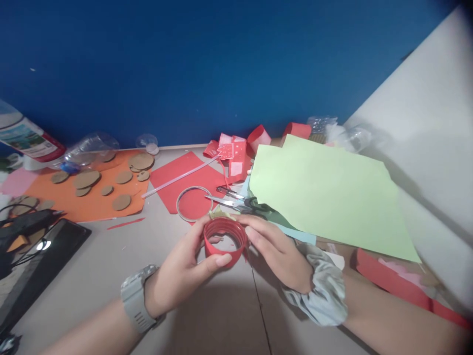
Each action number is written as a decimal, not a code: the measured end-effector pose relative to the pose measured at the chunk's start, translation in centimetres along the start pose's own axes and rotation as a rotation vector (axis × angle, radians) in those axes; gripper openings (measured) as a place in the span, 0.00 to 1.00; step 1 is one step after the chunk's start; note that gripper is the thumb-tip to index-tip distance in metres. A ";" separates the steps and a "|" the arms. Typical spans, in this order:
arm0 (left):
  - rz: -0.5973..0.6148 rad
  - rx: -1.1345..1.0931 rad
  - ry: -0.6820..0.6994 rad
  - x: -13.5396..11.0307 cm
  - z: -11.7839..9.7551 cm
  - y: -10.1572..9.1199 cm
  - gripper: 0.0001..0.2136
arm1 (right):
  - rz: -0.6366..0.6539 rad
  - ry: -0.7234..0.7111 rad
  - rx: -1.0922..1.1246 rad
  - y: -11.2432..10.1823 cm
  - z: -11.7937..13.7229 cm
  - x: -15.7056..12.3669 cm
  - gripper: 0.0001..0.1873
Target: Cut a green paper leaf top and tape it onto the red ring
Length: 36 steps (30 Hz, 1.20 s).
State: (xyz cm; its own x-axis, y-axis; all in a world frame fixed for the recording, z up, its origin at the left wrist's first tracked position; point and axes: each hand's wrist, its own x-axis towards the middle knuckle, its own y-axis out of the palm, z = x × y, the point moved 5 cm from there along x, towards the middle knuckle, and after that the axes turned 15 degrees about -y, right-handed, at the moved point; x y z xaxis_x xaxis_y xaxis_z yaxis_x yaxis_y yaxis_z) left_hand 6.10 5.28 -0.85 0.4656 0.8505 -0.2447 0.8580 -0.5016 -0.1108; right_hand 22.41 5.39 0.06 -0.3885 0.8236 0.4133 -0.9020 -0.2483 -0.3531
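A short red ring (pixel 225 261), its inner wall ribbed and shiny, is gripped by my left hand (pixel 185 261), the thumb across its near side and the fingers around its left. My right hand (pixel 271 246) is closed against the ring's right side, its fingertips at the rim. A small yellowish-green scrap (pixel 221 212) shows at the far rim; whether it is attached I cannot tell. Just beyond lie a thin round hoop (pixel 178 209) on red paper (pixel 166 180) and dark-handled scissors (pixel 258 208) with the blades pointing left.
Orange paper (pixel 107 172) bears several cardboard discs (pixel 86 179). A clear plastic bottle (pixel 90 148) and a labelled bottle (pixel 29 138) stand by the blue wall (pixel 229 64). Pale green sheets (pixel 328 192) cover the right. A glue gun (pixel 29 227) and black device (pixel 48 266) lie left.
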 end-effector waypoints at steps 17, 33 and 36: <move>-0.059 -0.009 0.021 -0.1 -0.3 0.1 0.21 | 0.079 0.031 0.136 0.5 -0.3 -0.4 0.19; -0.159 0.064 0.049 -0.3 -0.1 -0.3 0.22 | 0.118 0.040 0.153 0.6 -0.1 0.1 0.26; -0.177 0.092 0.051 -0.4 0.0 -0.4 0.23 | 0.112 0.031 0.166 0.6 0.1 0.1 0.25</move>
State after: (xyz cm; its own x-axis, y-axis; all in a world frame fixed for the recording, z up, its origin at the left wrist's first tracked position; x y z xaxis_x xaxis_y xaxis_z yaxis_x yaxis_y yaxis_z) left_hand 5.55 5.10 -0.73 0.3214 0.9326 -0.1642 0.9052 -0.3535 -0.2360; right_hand 21.84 5.30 -0.04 -0.4846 0.8009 0.3518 -0.8730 -0.4178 -0.2515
